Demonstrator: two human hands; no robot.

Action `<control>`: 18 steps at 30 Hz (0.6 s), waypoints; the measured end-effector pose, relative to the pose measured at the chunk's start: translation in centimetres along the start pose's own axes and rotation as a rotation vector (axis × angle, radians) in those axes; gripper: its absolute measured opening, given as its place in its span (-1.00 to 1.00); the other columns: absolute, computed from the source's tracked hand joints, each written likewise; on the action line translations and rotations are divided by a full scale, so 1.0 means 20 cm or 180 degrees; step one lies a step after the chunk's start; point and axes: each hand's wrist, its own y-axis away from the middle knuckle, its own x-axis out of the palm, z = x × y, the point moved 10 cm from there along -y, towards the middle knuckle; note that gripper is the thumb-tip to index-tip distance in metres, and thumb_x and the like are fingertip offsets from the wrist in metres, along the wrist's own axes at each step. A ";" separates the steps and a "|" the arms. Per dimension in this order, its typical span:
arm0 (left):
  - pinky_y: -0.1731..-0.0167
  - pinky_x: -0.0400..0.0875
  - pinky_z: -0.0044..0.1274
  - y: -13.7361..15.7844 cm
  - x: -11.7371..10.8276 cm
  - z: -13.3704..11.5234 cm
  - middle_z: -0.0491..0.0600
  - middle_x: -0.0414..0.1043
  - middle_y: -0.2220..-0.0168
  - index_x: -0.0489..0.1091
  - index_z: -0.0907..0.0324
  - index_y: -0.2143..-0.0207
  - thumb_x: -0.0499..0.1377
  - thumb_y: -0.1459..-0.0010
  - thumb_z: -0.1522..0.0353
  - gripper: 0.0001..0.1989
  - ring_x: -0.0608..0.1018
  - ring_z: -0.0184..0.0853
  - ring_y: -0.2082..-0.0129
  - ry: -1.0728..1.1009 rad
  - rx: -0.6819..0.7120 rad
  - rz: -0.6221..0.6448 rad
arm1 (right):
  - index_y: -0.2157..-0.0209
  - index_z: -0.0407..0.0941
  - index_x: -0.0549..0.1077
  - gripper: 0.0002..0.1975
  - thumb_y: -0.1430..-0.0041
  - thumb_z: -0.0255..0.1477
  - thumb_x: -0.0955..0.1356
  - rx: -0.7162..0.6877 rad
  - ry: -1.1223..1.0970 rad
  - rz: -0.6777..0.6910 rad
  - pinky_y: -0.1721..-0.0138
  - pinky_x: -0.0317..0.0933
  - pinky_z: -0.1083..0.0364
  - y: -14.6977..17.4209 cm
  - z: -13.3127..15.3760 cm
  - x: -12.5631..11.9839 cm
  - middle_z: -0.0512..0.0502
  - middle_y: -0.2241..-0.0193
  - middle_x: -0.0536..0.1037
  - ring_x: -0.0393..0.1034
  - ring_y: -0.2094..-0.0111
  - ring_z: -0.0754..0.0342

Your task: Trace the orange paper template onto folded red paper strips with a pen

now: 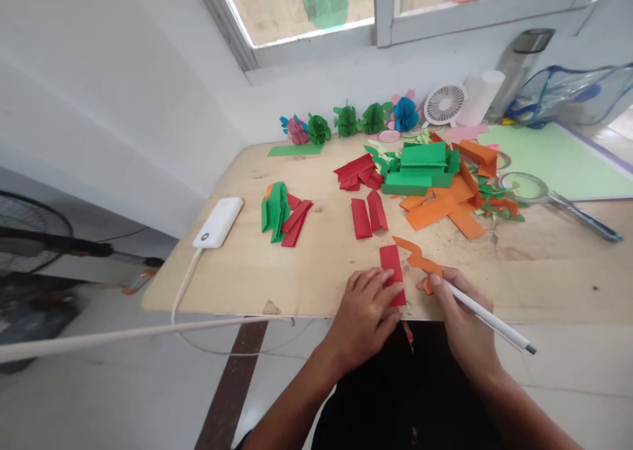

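My left hand (364,307) lies over a folded red paper strip (390,260) at the table's front edge, its fingers outstretched and resting on the strip's lower part. In my right hand (467,308) are a white pen (494,325), pointing down to the right, and a wavy orange paper cutout (419,261) pinched between thumb and fingers. The cutout's free end reaches left, close to the red strip. Just beyond lie two folded red pieces (370,214).
Green folded paper (422,160) tops a pile with orange strips (445,206) and scraps. Another folded bunch (277,213) lies left, near a white power bank (219,223) with a cable. Scissors (578,213) lie right. Paper ornaments (346,120) and a small fan (445,104) line the wall.
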 end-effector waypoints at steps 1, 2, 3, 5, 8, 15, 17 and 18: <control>-0.18 0.22 -0.15 0.00 -0.03 0.01 0.09 0.39 -0.14 0.39 0.14 -0.04 0.12 -0.24 0.35 -0.68 0.36 -0.10 -0.17 0.0161 -0.0055 -0.0179 | 0.49 -0.07 0.49 -0.72 -0.15 -0.18 0.34 0.0017 -0.0007 -0.0007 0.33 0.28 0.14 0.00 0.00 0.00 0.00 0.48 0.57 0.42 0.40 0.09; -0.17 0.24 -0.18 0.00 -0.06 0.03 0.08 0.42 -0.10 0.40 0.15 -0.02 0.11 -0.24 0.36 -0.70 0.40 -0.13 -0.13 0.0361 -0.0149 -0.0384 | 0.49 -0.07 0.49 -0.72 -0.15 -0.18 0.35 0.0044 -0.0024 -0.0017 0.33 0.28 0.15 0.00 -0.01 0.00 0.00 0.48 0.57 0.41 0.40 0.10; -0.15 0.28 -0.21 0.00 -0.09 0.06 0.07 0.46 -0.05 0.42 0.14 0.01 0.11 -0.25 0.36 -0.72 0.43 -0.16 -0.09 0.0596 -0.0284 -0.0599 | 0.48 -0.06 0.49 -0.73 -0.15 -0.18 0.35 0.0070 -0.0043 -0.0017 0.34 0.28 0.15 0.00 -0.01 0.00 0.01 0.48 0.57 0.41 0.40 0.10; -0.06 0.36 -0.31 0.00 -0.15 0.13 0.04 0.52 0.07 0.44 0.14 0.05 0.11 -0.25 0.35 -0.76 0.50 -0.22 0.02 0.1142 -0.0658 -0.0979 | 0.45 -0.06 0.49 -0.74 -0.15 -0.18 0.35 0.0097 -0.0071 0.0008 0.36 0.28 0.16 0.01 -0.02 0.01 0.01 0.49 0.57 0.41 0.41 0.11; 0.13 0.44 -0.46 -0.01 -0.16 0.22 0.01 0.54 0.23 0.46 0.18 0.10 0.16 -0.22 0.31 -0.77 0.56 -0.30 0.21 0.2029 -0.1238 -0.1271 | 0.45 -0.07 0.49 -0.74 -0.15 -0.19 0.35 0.0045 -0.0086 0.0100 0.41 0.27 0.18 0.02 0.00 0.03 0.02 0.50 0.56 0.39 0.46 0.13; 0.48 0.34 -0.62 -0.08 0.03 0.18 -0.11 0.47 0.50 0.43 0.23 0.30 0.31 -0.04 0.22 -0.73 0.45 -0.47 0.54 0.3752 -0.1791 -0.0920 | 0.40 -0.08 0.54 -0.77 -0.17 -0.23 0.34 -0.0188 -0.0068 0.0157 0.54 0.25 0.20 0.06 0.07 0.06 0.03 0.55 0.53 0.35 0.55 0.16; 0.53 0.29 -0.63 -0.08 0.06 0.17 -0.13 0.44 0.55 0.40 0.22 0.39 0.32 -0.02 0.20 -0.72 0.41 -0.49 0.58 0.3932 -0.1882 -0.0920 | 0.36 -0.08 0.55 -0.78 -0.18 -0.25 0.33 -0.0226 -0.0019 0.0224 0.50 0.29 0.20 0.07 0.07 0.08 0.01 0.50 0.57 0.40 0.52 0.14; 0.54 0.27 -0.64 -0.07 0.06 0.18 -0.14 0.43 0.56 0.38 0.22 0.42 0.32 -0.01 0.20 -0.72 0.40 -0.49 0.59 0.3973 -0.1906 -0.0949 | 0.35 -0.08 0.55 -0.78 -0.18 -0.25 0.33 -0.0254 0.0022 0.0276 0.49 0.31 0.19 0.07 0.08 0.09 0.00 0.49 0.58 0.42 0.51 0.13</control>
